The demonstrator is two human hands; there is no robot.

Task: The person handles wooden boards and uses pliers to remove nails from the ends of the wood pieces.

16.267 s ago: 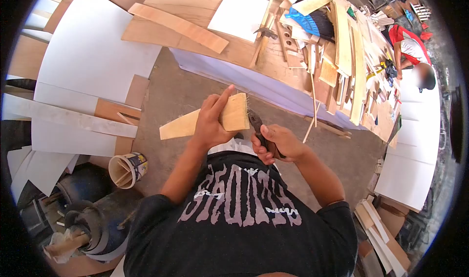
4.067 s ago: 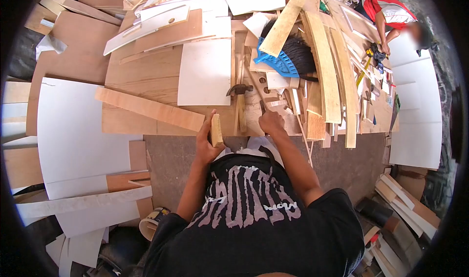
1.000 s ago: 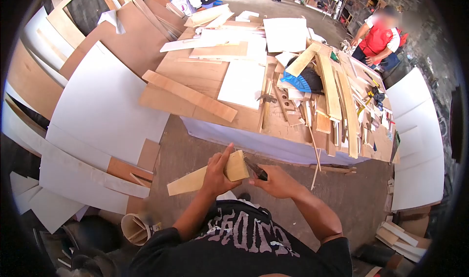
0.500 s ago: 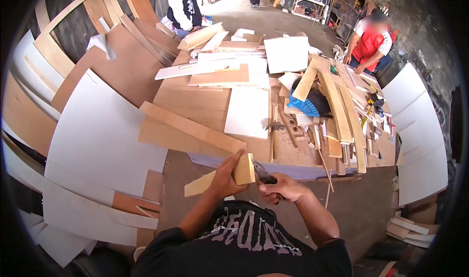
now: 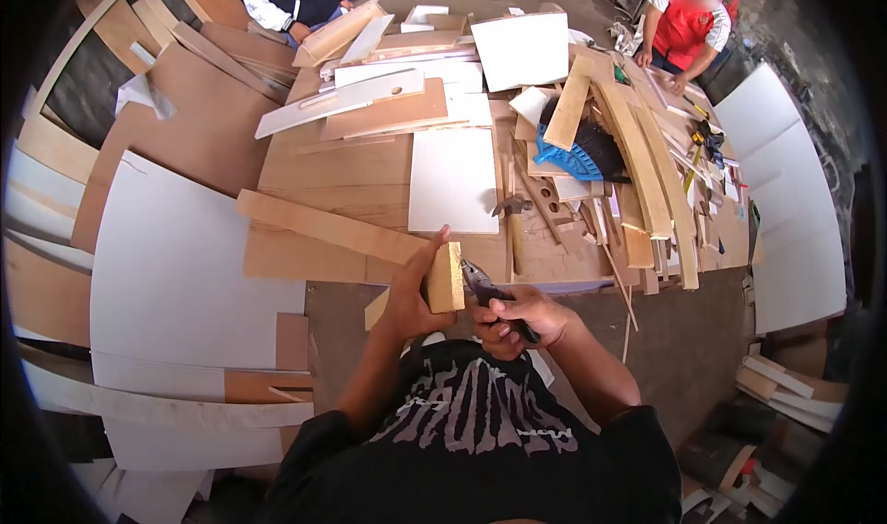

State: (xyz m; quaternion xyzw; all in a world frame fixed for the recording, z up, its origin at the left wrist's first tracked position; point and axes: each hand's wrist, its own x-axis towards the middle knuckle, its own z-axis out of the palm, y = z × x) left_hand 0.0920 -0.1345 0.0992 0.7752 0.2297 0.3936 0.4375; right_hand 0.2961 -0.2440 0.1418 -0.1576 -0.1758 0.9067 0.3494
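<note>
My left hand (image 5: 412, 295) is wrapped round a light wooden board (image 5: 447, 280), whose cut end faces my right side. The rest of that board runs back behind my left wrist, partly hidden. In my right hand (image 5: 527, 321) I grip a pair of dark pliers (image 5: 482, 286), fingers closed on the handles. The jaws of the pliers meet the edge of the board's end, near its upper corner. Whether they pinch something small there is too fine to tell.
Ahead stands a worktable (image 5: 323, 177) with white panels (image 5: 453, 182), a claw hammer (image 5: 515, 210), a blue-edged broom head (image 5: 582, 150) and stacked planks (image 5: 637, 154). Large sheets (image 5: 185, 274) lean at left, white panels (image 5: 785, 191) at right. Two people are beyond the table.
The view has tilted down and shifted slightly. The board's end is turned more toward me, and the pliers' jaws now sit at its upper edge.
</note>
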